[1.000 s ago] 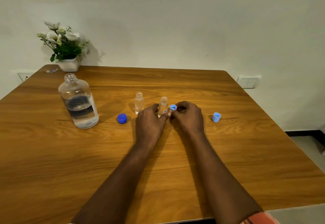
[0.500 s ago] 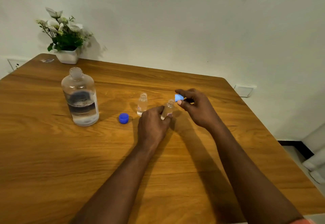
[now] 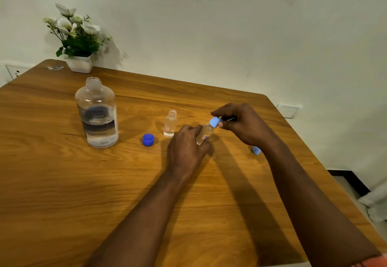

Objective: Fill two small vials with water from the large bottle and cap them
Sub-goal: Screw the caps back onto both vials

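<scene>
Blue cap [image 3: 214, 121] is sitting at the tilted vial [image 3: 206, 133] mouth, pinched in the right hand [image 3: 243, 124]; the left hand [image 3: 186, 151] is gripping the vial near the worktop [image 3: 62, 183] centre. Squaring cap to neck before twisting is looking wise.

I see a wooden bench [image 3: 62, 183] carrying a potted plant [image 3: 80, 62] at upper left, the large bottle [image 3: 97, 116] left of centre, a dark blue cap [image 3: 148, 139] and an open vial [image 3: 170, 123] mid-frame, and a light blue cap [image 3: 256, 150] at right.
</scene>
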A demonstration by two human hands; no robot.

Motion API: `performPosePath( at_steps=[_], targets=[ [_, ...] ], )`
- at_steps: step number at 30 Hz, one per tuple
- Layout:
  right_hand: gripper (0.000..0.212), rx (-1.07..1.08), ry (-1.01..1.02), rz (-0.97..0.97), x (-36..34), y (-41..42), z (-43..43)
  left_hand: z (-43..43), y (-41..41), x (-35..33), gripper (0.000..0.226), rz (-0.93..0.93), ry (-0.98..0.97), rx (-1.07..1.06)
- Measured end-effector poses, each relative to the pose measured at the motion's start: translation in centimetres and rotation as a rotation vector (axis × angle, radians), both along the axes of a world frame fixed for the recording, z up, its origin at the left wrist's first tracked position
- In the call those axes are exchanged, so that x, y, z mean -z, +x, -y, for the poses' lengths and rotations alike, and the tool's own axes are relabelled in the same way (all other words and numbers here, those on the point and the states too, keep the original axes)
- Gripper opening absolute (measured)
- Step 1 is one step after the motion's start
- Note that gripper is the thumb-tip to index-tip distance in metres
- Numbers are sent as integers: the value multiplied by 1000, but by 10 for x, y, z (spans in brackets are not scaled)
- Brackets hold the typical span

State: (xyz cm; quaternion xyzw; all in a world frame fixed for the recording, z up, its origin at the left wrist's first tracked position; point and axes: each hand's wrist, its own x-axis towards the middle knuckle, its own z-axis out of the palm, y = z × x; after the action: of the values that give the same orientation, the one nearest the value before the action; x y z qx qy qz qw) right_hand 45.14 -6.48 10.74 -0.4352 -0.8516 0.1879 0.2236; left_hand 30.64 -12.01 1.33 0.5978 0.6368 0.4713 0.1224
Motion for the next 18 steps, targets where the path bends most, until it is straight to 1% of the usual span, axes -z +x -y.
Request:
performPosePath(
  at_steps=[3,6,9,10,13,16,18],
  targets=[
    [32,23,-9,-10,4,1,-1,1,1,0,30,-8,0,4],
    [30,62,-4,-39,5,2,-2,0,1,0,34,-31,-14,1],
    [19,102,-7,-60,6,3,-5,1,1,0,30,-59,-19,5],
    [19,115,-5,-55,7,3,-6,1,1,0,27,-69,-20,5],
    [32,154,18,-76,9,4,-5,1,1,0,22,-72,-17,-8],
    [27,137,0,-180,7,10,-4,0,1,0,22,-85,-16,-7],
    [24,95,-22,-148,5,12,-3,0,1,0,23,-87,-15,-6]
  ],
)
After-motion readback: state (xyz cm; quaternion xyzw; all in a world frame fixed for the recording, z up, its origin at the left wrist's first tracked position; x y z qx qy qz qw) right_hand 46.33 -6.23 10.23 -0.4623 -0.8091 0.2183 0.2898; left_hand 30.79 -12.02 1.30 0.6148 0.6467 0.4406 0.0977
